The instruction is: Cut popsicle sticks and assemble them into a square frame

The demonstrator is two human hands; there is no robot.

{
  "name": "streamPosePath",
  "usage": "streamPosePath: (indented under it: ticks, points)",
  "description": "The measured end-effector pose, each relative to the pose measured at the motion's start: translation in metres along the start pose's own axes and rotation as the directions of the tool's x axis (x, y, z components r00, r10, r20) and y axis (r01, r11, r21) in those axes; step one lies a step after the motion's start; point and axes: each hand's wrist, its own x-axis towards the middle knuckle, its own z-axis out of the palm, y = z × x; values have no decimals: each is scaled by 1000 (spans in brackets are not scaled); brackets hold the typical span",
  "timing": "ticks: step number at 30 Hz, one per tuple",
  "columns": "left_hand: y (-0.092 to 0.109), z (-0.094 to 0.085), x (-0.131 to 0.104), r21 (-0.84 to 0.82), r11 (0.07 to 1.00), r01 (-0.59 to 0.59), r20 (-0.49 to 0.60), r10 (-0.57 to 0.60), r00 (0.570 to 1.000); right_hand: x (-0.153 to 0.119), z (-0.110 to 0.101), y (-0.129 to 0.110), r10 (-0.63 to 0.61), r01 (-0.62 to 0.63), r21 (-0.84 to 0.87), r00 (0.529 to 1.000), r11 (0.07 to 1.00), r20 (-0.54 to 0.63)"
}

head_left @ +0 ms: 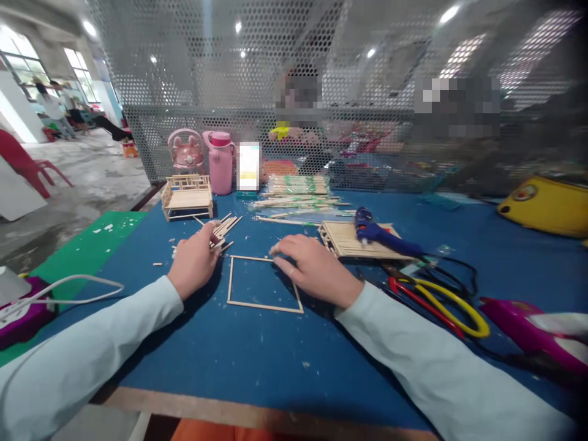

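Note:
My left hand (195,260) is at the left, over a loose pile of thin wooden sticks (226,226). Its fingers are curled in with stick ends showing around the fingertips; how many sticks they hold is hidden. A rectangular frame of thin sticks (264,305) lies flat on the table between my hands. Over its upper right corner is my right hand (316,269), thumb and forefinger a little apart near the far stick. Its palm hides that corner, and I cannot tell whether the fingertips touch the frame.
A stick-built bed model (188,197) stands back left, beside a pink bottle (221,165) and lit phone (248,166). Bundled sticks (298,185) lie behind. At right, a blue glue gun (381,234) rests on a slatted stick piece (342,240), near yellow-and-red-handled pliers (452,306) and cables.

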Motion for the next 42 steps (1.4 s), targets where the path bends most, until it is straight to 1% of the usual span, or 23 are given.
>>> streamPosePath:
  ticks: [2,3,6,8,10,14,17,22,26,33,42]
  points:
    - [0,2,-2,-4,1000,9,2,-9,1000,14,2,-4,-36,40,-57,998,998,59]
    - [0,2,-3,-10,1000,2,5,-2,1000,20,3,-4,-39,43,-71,997,997,67]
    - [-1,4,-5,-47,998,-34,-3,34,999,28,5,4,0,1,-52,1000,999,14]
    - [-2,5,-7,-75,995,-64,-11,64,998,28,6,10,26,-27,-19,999,999,-30]
    - [-2,6,-7,-91,993,-78,-7,78,997,28,9,11,17,-18,-16,999,1000,-29]
    - [0,7,-7,-99,993,-58,27,61,998,31,18,-5,-63,70,-137,997,988,54]
    - [2,7,-8,-82,995,-55,50,59,997,34,24,-17,-116,126,-221,991,967,60]
    - [2,10,-9,-36,995,-95,77,98,992,30,28,-24,-187,204,-245,978,948,91]
    - [2,13,-10,7,993,-115,105,114,988,27,31,-25,-195,222,-252,972,942,127]
    - [4,14,-11,72,991,-110,127,100,987,28,35,-25,-197,221,-251,973,942,118]
    - [5,13,-11,69,989,-129,135,119,984,30,36,-25,-190,223,-242,970,944,153]
